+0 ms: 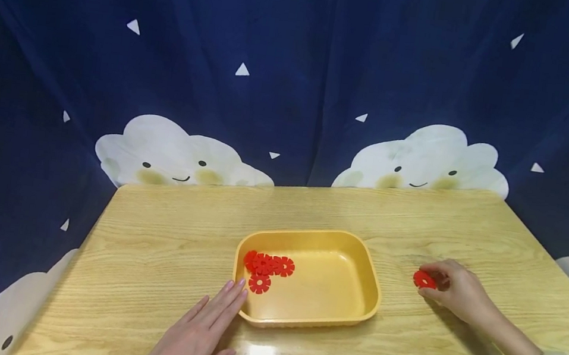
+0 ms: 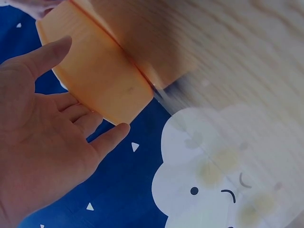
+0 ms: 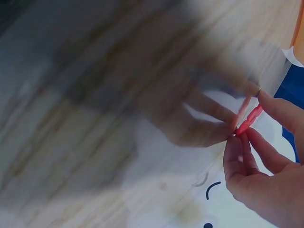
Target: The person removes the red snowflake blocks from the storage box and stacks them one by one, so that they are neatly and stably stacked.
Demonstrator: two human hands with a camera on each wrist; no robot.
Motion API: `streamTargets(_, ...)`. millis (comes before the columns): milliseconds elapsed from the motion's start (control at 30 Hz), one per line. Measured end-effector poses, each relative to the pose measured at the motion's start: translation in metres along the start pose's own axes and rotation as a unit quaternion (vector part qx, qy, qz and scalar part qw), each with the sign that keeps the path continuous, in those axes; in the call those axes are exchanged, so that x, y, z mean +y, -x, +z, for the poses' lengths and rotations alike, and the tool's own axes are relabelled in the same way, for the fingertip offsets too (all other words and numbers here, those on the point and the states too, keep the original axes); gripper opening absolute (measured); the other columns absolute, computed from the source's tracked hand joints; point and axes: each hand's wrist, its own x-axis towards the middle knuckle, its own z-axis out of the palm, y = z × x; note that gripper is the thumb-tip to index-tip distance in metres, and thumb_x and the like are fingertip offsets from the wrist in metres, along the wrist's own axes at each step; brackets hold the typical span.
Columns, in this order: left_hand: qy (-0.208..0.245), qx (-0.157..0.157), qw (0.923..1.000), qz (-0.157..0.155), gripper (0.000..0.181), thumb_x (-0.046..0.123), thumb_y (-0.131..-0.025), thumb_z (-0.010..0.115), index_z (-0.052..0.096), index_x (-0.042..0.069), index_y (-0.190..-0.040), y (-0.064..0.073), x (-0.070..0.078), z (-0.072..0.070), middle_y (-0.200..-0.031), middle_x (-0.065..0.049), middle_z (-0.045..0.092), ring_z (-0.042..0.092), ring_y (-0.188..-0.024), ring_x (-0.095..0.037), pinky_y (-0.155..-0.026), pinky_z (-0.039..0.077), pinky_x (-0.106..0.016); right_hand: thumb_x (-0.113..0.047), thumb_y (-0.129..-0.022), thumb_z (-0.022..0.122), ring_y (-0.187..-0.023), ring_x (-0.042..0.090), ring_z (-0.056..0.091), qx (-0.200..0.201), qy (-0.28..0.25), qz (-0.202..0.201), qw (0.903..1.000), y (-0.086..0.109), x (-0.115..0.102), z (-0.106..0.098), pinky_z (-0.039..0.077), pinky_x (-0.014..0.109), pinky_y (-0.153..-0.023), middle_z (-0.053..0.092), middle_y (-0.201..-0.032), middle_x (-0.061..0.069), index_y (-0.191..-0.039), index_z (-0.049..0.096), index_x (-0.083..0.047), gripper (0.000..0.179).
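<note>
Now the right hand (image 1: 458,291) pinches a red notched disc (image 1: 419,277), which sits between the yellow tray (image 1: 328,294) and the table's (image 1: 163,239) right edge. The left hand (image 1: 202,328), fingers extended, meets the tray's near left corner; other red discs (image 1: 263,266) lie inside its left end.

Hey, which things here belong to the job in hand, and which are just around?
Likely the job:
disc in right grip
tray, left grip at its edge
discs inside it

Just around:
table, as support
curtain behind
</note>
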Motion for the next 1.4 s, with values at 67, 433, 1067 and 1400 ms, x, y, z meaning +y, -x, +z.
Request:
streamTargets(67,-0.002,0.005,1.0000,0.004,0.090,0.039,-0.086,0.073,0.026,0.006,-0.155,0.000,0.000,0.000,-0.162,-0.006,0.020,0.022,-0.147,-0.021,-0.108,0.039,-0.046,-0.007,-0.064,0.090,-0.070,0.011,0.055,0.004,0.002,-0.003,1.0000,0.000,0.000,0.001,0.048,0.024,-0.057,0.063,-0.086,0.003,-0.102,0.072,0.003,0.043)
streamTargets(433,-0.001,0.001,1.0000,0.005,0.089,0.039,-0.086,0.073,0.027,0.006,-0.155,-0.001,-0.001,-0.001,-0.162,-0.007,0.021,0.023,-0.147,-0.021,-0.108,0.039,-0.045,-0.004,-0.065,0.089,-0.071,0.018,0.060,0.017,-0.009,-0.026,0.9995,-0.005,-0.003,-0.003,0.052,0.026,-0.058,0.065,-0.087,0.007,-0.102,0.071,0.005,0.043)
streamTargets(1067,-0.002,-0.008,1.0000,0.001,0.089,0.039,-0.086,0.072,0.026,0.005,-0.155,-0.002,-0.001,-0.001,-0.163,-0.007,0.019,0.021,-0.147,-0.022,-0.109,0.037,-0.046,0.000,-0.075,0.082,-0.085,0.028,0.065,-0.026,-0.107,-0.091,0.9897,-0.071,-0.113,0.005,0.058,0.036,-0.071,0.067,-0.101,0.012,-0.110,0.069,0.003,0.037)
streamTargets(1400,-0.013,0.004,0.9999,0.006,0.089,0.041,-0.087,0.071,0.027,0.005,-0.155,0.000,-0.001,0.000,-0.163,-0.007,0.017,0.022,-0.147,-0.022,-0.108,0.038,-0.046,-0.004,-0.078,0.081,-0.087,0.031,0.065,-0.077,-0.135,-0.122,0.9802,-0.092,-0.153,0.041,0.056,0.039,-0.076,0.068,-0.102,0.014,-0.109,0.069,0.004,0.034)
